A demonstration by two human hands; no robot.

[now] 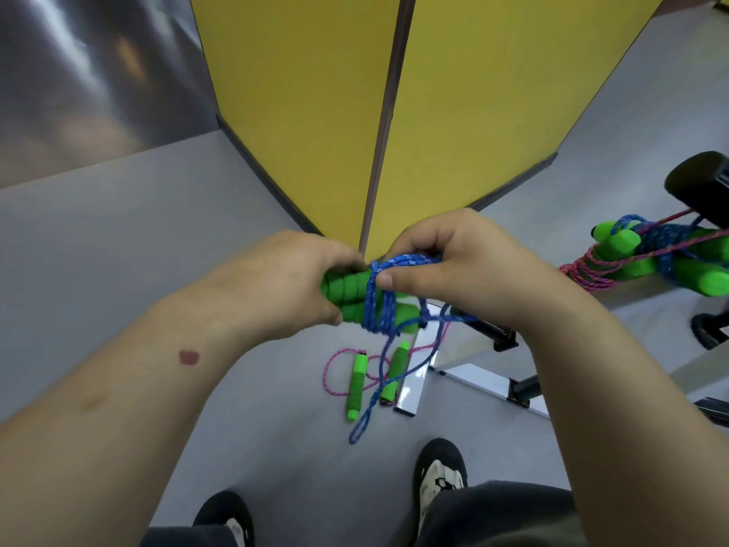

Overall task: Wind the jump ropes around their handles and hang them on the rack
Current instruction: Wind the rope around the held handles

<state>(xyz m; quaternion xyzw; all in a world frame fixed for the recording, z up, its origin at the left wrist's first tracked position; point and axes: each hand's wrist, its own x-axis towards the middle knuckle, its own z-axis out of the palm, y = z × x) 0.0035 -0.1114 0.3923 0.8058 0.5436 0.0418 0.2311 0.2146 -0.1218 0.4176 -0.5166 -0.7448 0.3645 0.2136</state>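
Two bare forearms reach out over a grey floor (118, 238). The left hand (284, 282) curls round a pair of green handles (351, 294); the right hand (453, 270) pinches blue rope (378, 309) wound about them, its loop dangling. Below, a pink rope (335, 373) lies on the floor beside a yellow partition (300, 112). Wound ropes (662, 250) hang at the right.

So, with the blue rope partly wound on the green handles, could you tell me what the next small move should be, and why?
Probably another turn: the right hand pinches the blue rope while the left hand grips the green handles. A long loop of that rope hangs below them, so the winding looks unfinished.
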